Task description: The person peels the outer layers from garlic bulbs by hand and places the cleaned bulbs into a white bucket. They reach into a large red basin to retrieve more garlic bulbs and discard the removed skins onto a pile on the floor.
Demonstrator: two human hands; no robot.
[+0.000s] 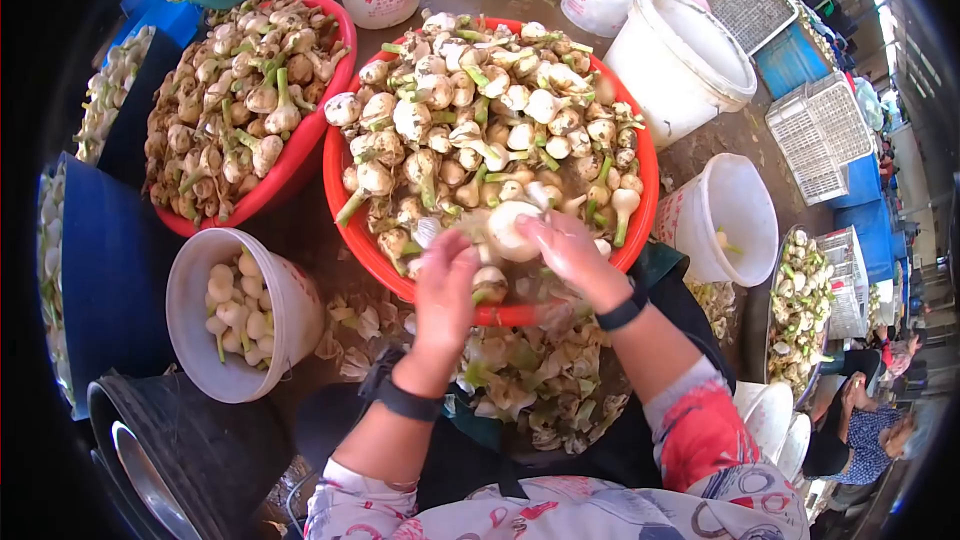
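Note:
A smooth, pale garlic bulb (513,231) is gripped in the fingers of my right hand (575,252), above the near part of a red basin (648,175). The basin is heaped with dirty garlic bulbs (440,120), many with green stem stubs. My left hand (447,285) is raised just left of the held bulb and apart from it, fingers loosely bent and somewhat blurred. Close to its fingertips is a thin white piece of peel (427,231). Dark bands circle both wrists. Loose garlic skins (540,370) lie in a pile below my hands.
At the left, a white bucket (300,285) holds peeled garlic, and a second red basin (345,70) is heaped with unpeeled bulbs. Another white bucket (735,205) stands right, with a bit of green inside. A blue tub (115,290) borders the left; a person (865,440) sits far right.

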